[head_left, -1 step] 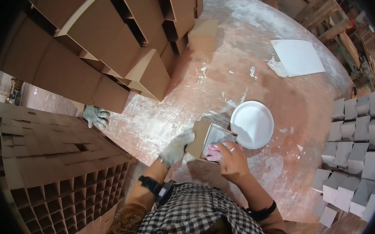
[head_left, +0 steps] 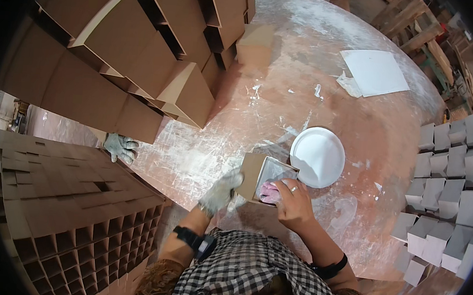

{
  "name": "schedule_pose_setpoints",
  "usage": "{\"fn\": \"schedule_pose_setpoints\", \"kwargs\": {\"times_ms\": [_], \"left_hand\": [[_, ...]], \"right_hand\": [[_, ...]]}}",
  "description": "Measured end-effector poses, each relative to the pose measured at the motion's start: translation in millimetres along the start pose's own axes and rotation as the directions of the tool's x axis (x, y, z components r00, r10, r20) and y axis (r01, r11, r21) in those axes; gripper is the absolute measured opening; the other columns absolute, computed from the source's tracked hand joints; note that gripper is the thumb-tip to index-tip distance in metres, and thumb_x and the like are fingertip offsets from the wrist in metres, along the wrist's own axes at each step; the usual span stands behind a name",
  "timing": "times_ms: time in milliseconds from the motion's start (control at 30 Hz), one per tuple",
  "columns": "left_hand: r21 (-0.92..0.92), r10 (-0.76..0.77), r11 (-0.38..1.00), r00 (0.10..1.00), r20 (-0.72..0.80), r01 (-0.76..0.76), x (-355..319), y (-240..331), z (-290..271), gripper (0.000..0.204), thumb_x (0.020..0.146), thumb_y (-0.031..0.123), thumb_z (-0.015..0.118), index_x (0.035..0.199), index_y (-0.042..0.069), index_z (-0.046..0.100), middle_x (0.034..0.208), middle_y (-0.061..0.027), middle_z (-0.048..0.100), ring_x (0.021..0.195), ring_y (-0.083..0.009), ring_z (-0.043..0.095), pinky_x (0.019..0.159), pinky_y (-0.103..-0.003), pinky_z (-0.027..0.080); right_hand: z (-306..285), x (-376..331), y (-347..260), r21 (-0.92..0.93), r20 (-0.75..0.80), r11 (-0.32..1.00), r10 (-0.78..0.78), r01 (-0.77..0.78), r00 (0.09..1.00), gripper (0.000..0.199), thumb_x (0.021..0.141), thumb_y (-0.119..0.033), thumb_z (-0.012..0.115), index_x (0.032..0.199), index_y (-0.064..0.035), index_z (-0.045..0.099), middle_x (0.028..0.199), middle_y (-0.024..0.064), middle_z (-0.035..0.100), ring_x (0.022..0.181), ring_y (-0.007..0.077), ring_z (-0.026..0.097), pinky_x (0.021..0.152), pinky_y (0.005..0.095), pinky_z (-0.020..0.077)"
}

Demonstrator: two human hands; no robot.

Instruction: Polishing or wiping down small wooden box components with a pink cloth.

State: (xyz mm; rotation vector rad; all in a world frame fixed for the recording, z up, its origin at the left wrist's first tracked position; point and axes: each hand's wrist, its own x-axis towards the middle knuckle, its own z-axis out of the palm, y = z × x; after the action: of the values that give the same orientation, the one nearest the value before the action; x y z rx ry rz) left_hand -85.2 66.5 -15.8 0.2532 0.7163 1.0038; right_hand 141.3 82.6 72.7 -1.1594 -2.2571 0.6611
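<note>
My left hand [head_left: 221, 191], in a grey work glove, grips the left side of a small open cardboard box [head_left: 252, 173] held just above the round table [head_left: 202, 161]. The box's pale inside faces me. My bare right hand [head_left: 294, 203], with a ring on one finger, presses a pink cloth [head_left: 269, 192] against the box's open lower edge. Just right of the box a white round plate [head_left: 318, 156] lies on the table.
Tall stacks of folded cardboard boxes [head_left: 116, 57] fill the upper left. A cardboard divider grid [head_left: 78, 218] sits at lower left. Another person's gloved hand [head_left: 120, 147] rests between them. A white sheet [head_left: 374, 72] lies far right, and grey small boxes [head_left: 448, 179] line the right edge.
</note>
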Motion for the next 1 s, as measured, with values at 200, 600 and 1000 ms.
{"fn": "schedule_pose_setpoints", "kwargs": {"times_ms": [200, 600, 1000], "left_hand": [[0.104, 0.186, 0.976, 0.981, 0.051, -0.191, -33.6, -30.7, 2.0, 0.042, 0.086, 0.010, 0.063, 0.122, 0.000, 0.046, 0.112, -0.0086, 0.057, 0.099, -0.0161, 0.058, 0.082, -0.026, 0.051], [-0.086, 0.160, 0.983, 0.987, -0.029, -0.162, -19.3, 7.9, 28.7, 0.052, 0.081, 0.020, 0.069, 0.125, 0.001, 0.049, 0.116, -0.0110, 0.058, 0.106, -0.0197, 0.057, 0.093, -0.032, 0.047], [-0.199, -0.049, 0.979, 0.994, -0.097, 0.029, -10.3, 1.7, 19.3, 0.037, 0.091, 0.017, 0.055, 0.122, -0.001, 0.050, 0.114, -0.0135, 0.058, 0.101, -0.0226, 0.059, 0.088, -0.035, 0.051]], "right_hand": [[6.1, -1.0, -5.7, 0.009, -0.047, 0.983, 0.185, -0.185, 0.982, 0.040, 0.071, -0.001, 0.055, 0.111, 0.0009, 0.054, 0.101, 0.0219, 0.054, 0.091, 0.0406, 0.052, 0.080, 0.0450, 0.0428], [3.1, 33.5, -11.5, 0.319, -0.042, 0.933, 0.191, -0.168, 0.981, 0.036, 0.072, -0.001, 0.058, 0.108, -0.0009, 0.058, 0.096, 0.0169, 0.060, 0.088, 0.0334, 0.058, 0.078, 0.0379, 0.0457], [-5.1, 1.1, -14.0, 0.185, 0.378, 0.941, -0.336, 0.285, 0.863, 0.041, 0.069, -0.002, 0.059, 0.109, -0.0079, 0.057, 0.105, 0.0112, 0.056, 0.099, 0.0298, 0.052, 0.082, 0.0390, 0.0383]]}}
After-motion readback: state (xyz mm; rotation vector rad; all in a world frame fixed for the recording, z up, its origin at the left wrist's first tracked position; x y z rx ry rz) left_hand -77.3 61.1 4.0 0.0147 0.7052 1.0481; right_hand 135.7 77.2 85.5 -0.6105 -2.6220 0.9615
